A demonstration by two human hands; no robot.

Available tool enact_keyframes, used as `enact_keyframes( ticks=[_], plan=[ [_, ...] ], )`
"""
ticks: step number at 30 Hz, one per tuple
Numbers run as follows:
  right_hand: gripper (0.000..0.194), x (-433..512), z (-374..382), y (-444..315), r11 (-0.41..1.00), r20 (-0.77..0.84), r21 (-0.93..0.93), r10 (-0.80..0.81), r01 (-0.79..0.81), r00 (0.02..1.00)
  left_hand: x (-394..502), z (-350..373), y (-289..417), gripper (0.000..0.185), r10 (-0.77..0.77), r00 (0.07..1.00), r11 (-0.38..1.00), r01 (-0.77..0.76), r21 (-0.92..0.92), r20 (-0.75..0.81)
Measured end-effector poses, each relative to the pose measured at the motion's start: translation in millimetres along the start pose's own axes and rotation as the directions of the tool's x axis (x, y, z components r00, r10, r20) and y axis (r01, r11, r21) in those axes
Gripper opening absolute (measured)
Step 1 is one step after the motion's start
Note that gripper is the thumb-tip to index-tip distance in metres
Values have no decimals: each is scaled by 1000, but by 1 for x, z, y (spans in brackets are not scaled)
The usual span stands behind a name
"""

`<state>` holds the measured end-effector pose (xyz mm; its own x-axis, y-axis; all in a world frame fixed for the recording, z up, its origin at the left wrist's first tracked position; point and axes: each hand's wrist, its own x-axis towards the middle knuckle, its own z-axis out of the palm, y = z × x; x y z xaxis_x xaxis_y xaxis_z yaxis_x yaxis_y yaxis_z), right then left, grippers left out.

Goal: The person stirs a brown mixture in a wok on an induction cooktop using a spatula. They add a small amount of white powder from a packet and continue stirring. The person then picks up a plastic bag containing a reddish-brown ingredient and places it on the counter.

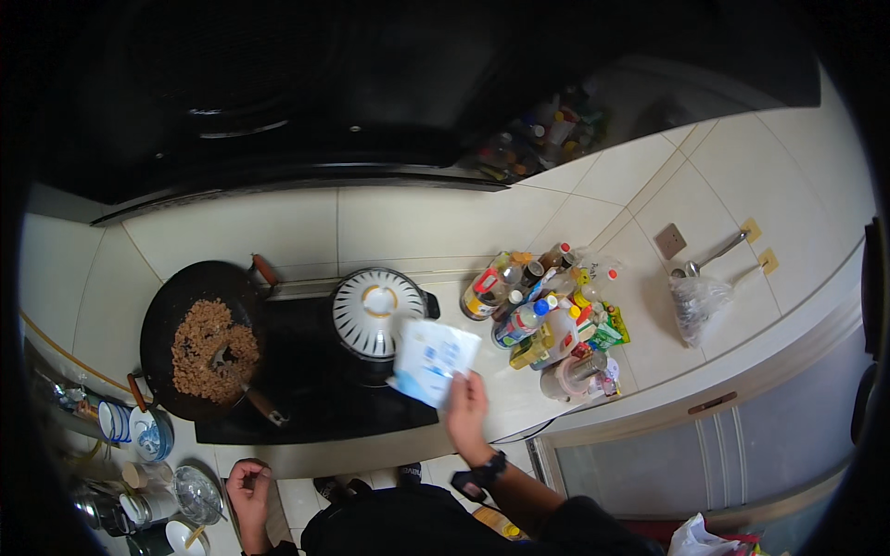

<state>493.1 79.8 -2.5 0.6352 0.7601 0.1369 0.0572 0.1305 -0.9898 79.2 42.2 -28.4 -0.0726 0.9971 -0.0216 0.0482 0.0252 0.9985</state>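
My right hand (467, 411) holds a white and blue packet (437, 361) by its lower right corner, over the front right part of the black cooktop. Just behind the packet stands a pot with a white striped lid (379, 313). My left hand (249, 486) is at the counter's front edge with its fingers curled; nothing shows in it. To its upper left, a black wok (156, 326) holds crumbly brown food (201, 347), with a spatula (263, 404) resting in it, its handle over the wok's near rim.
Many sauce bottles (521, 323) and seasoning packets crowd the counter at the right. Bowls (151, 434), jars and a glass bowl (198, 495) stand at the lower left. A black range hood (313, 90) hangs above. A ladle (716, 254) and a plastic bag (697, 306) hang on the right wall.
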Motion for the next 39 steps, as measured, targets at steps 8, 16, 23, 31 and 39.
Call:
enact_keyframes(
  ticks=[8, 16, 23, 31, 39],
  plan=[
    [18, 66, -261, 192, 891, -292, -448, -71, -71, 954, -8, 88, 13, 10, -3, 995, 994, -8, 109, 100],
    [39, 56, -256, 241, 939, -380, -237, 148, -251, 913, -33, 92, 19, 9, 26, 996, 970, -45, 237, 82],
    [46, -27, 71, 19, 937, 732, -226, -17, 266, 681, -29, 30, 1, 10, -15, 997, 996, 8, 92, 76],
    [72, -101, 303, -32, 113, 848, -443, 374, 890, 375, -38, -99, -8, 10, -1, 1000, 999, 2, 35, -29],
    [23, -21, 298, -162, 89, 886, -76, 464, 993, 26, -54, -188, -29, 17, -114, 989, 993, 115, -3, -96]
  ],
)
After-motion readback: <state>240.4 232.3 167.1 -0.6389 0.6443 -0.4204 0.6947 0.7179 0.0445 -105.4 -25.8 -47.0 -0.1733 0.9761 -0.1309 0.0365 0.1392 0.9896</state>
